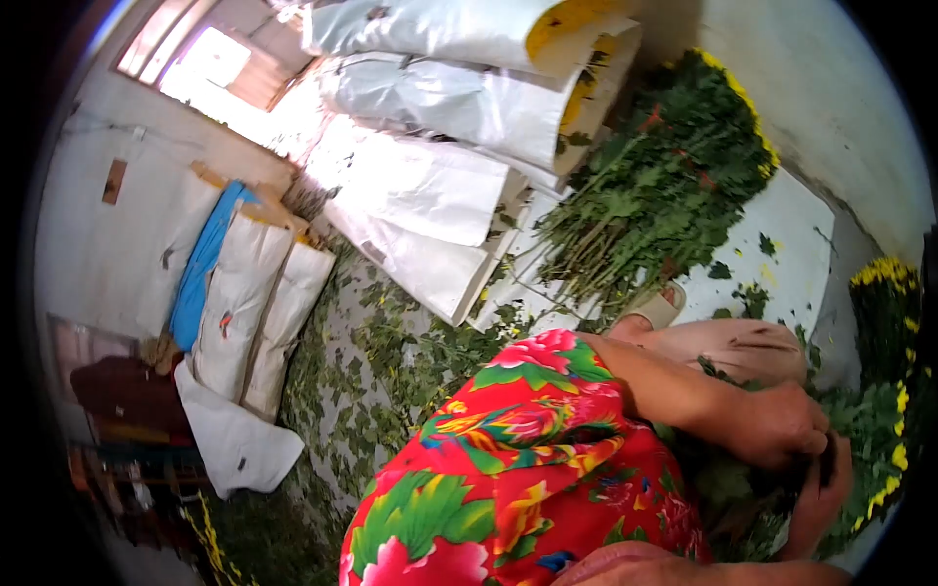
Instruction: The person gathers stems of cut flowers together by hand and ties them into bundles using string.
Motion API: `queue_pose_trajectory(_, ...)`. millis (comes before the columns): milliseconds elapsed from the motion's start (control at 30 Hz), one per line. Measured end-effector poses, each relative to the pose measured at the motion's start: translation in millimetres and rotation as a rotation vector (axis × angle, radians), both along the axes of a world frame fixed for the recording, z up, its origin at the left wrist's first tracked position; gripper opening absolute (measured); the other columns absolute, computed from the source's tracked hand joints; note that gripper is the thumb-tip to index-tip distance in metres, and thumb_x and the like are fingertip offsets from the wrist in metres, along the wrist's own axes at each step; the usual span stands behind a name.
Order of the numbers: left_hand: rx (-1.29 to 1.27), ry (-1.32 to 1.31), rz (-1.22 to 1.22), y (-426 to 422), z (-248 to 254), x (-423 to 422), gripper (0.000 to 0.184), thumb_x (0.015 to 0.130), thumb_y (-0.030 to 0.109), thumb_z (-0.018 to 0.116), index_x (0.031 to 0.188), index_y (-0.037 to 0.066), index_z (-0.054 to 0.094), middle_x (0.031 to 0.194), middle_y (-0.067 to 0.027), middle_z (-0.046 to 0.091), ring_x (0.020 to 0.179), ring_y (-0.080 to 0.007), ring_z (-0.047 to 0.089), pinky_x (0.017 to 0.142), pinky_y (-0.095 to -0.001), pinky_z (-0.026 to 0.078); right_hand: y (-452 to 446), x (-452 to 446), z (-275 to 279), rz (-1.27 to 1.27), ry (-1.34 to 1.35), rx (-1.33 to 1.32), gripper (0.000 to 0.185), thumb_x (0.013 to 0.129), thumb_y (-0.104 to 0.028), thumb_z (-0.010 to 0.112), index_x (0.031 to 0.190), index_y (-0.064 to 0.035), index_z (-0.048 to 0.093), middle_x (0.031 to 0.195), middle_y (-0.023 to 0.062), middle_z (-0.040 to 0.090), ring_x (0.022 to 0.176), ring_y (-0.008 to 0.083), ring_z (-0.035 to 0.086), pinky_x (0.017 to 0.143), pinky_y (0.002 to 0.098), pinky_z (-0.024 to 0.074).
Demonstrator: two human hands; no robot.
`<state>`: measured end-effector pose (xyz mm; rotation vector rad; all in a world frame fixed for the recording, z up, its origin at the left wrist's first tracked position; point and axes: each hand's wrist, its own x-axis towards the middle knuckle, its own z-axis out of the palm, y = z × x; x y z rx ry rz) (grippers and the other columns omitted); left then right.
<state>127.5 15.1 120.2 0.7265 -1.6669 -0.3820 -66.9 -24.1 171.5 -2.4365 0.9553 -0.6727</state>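
Note:
My left hand [782, 427] is closed, fingertips pinched together, above a leafy bunch of yellow chrysanthemums [870, 430]. Just below it is my right hand [821, 500], its fingers bent up close to the left fingertips. Whatever is pinched between them is too small or hidden to make out. Green stems and leaves [733, 488] lie under both forearms, against the red floral cloth [528, 439] I wear. The yellow blooms line the bunch's outer edge, at the right of the view.
A big chrysanthemum bunch [674, 166] lies on a white sheet [782, 254] near a sandaled foot [650, 313]. White-wrapped bundles [449, 98] are stacked at the top. More wrapped bundles [244, 293] lean on the left wall. Loose leaves [362, 361] cover the floor.

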Motion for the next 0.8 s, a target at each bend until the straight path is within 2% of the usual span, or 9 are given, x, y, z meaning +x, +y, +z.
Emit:
queue_pose_trajectory(33,-0.109,-0.177,0.033,1.1,2.9,8.0,0.015,0.069,0.013,0.066,0.079,0.004,0.058,0.076,-0.01,0.056,0.07,-0.027,0.058,0.054,-0.0378,0.047,-6.6,9.2,1.5,0.004,-0.017,0.143,0.017,0.085,-0.013,0.06,0.088,0.0023,0.055,0.079,0.0133,0.048,0.066,0.027,0.051,0.06,0.0339,0.0414)
queue_pose_trajectory(100,-0.267,-0.348,0.047,-0.6,10.4,12.9,0.018,0.073,0.019,0.061,0.085,0.007,0.056,0.081,-0.0078,0.051,0.073,-0.026,0.056,0.053,-0.0375,0.046,-17.1,7.4,14.4,0.113,0.063,0.215,0.022,0.083,-0.017,0.062,0.091,0.0021,0.055,0.081,0.0126,0.052,0.072,0.0209,0.05,0.065,0.0336,0.0432)
queue_pose_trajectory(233,-0.346,-0.477,-0.004,-10.8,20.6,16.5,0.018,0.069,0.017,0.06,0.083,0.009,0.053,0.08,-0.0063,0.046,0.074,-0.0224,0.054,0.056,-0.0334,0.045,-25.3,14.1,30.8,0.054,0.172,0.362,0.012,0.077,0.001,0.061,0.086,0.0022,0.054,0.076,0.0113,0.055,0.074,0.0133,0.049,0.067,0.0319,0.0441)
queue_pose_trajectory(333,-0.231,-0.554,0.05,-8.8,8.6,17.6,0.019,0.065,0.015,0.065,0.083,0.011,0.058,0.094,-0.007,0.058,0.079,-0.0239,0.059,0.066,-0.0327,0.047,-27.8,9.0,8.3,0.073,-0.055,0.499,0.01,0.079,0.001,0.063,0.085,0.0026,0.056,0.077,0.0118,0.058,0.069,0.0163,0.054,0.065,0.0334,0.0454)
queue_pose_trajectory(400,-0.253,-0.553,0.061,-12.4,13.3,17.6,0.019,0.066,0.013,0.064,0.082,0.008,0.054,0.084,-0.0065,0.051,0.077,-0.0232,0.057,0.062,-0.033,0.048,-26.1,11.3,2.0,0.111,-0.126,0.293,0.008,0.08,0.001,0.062,0.086,0.0032,0.058,0.081,0.0138,0.061,0.071,0.0222,0.061,0.067,0.0356,0.0478)
queue_pose_trajectory(533,-0.119,-0.448,0.16,-10.5,7.4,15.5,0.019,0.068,0.002,0.068,0.084,0.006,0.059,0.084,-0.0085,0.058,0.074,-0.0278,0.06,0.064,-0.0373,0.05,-12.9,10.9,5.5,0.039,-0.144,0.323,0.016,0.079,0.002,0.062,0.095,0.0034,0.057,0.084,0.0124,0.059,0.077,0.0265,0.062,0.069,0.0325,0.0478)
queue_pose_trajectory(600,-0.008,-0.449,0.161,-9.2,13.5,19.7,0.024,0.067,-0.002,0.072,0.087,0.006,0.062,0.087,-0.0098,0.062,0.076,-0.0312,0.062,0.066,-0.0383,0.05,-4.9,10.9,6.8,0.045,-0.025,-0.023,0.021,0.078,0.002,0.062,0.098,0.0018,0.055,0.087,0.0128,0.056,0.078,0.0329,0.06,0.066,0.0367,0.0485)
queue_pose_trajectory(667,0.088,-0.566,0.077,-10.0,21.5,27.2,0.022,0.07,-0.003,0.071,0.088,0.005,0.063,0.081,-0.0119,0.061,0.073,-0.032,0.062,0.064,-0.0369,0.051,11.7,11.5,19.9,0.01,0.149,-0.156,0.019,0.076,-0.001,0.061,0.091,-0.0021,0.049,0.084,0.0104,0.053,0.074,0.0299,0.062,0.061,0.0396,0.0497)
queue_pose_trajectory(800,0.422,-0.507,-0.046,-6.6,9.3,42.6,0.012,0.078,0.003,0.068,0.084,0.004,0.058,0.077,-0.0145,0.06,0.074,-0.0377,0.06,0.064,-0.0401,0.048,34.1,-6.9,15.6,0.037,0.391,-0.3,0.014,0.078,-0.008,0.059,0.088,-0.0057,0.049,0.083,0.0084,0.048,0.069,0.0226,0.06,0.054,0.0323,0.048)
